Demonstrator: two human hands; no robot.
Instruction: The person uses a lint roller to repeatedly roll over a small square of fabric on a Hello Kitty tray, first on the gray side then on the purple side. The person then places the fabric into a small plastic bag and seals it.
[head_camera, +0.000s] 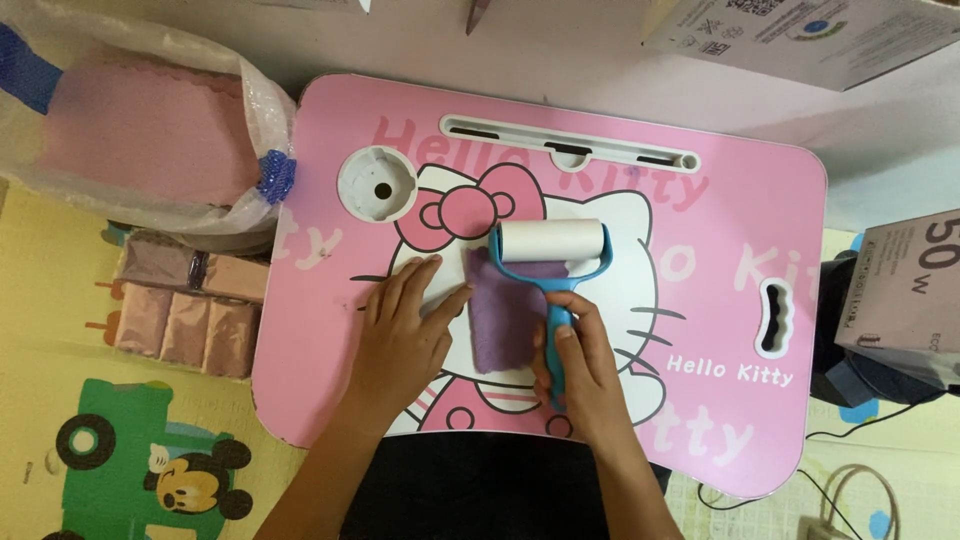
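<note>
Here right hand (585, 365) fingers (565, 340) wrap the lint roller (552, 255) handle; left hand (405, 325) flat.

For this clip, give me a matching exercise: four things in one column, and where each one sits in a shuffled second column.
Things:
1. lint roller
2. purple cloth
3. round cup recess
4. clear plastic bag

Places:
A. off the pink lap table, past its left edge
B. handle held in the right hand
C. far left corner of the table top
D. flat on the table, left hand at its left edge

Pairs: 1-B, 2-D, 3-C, 4-A
</note>
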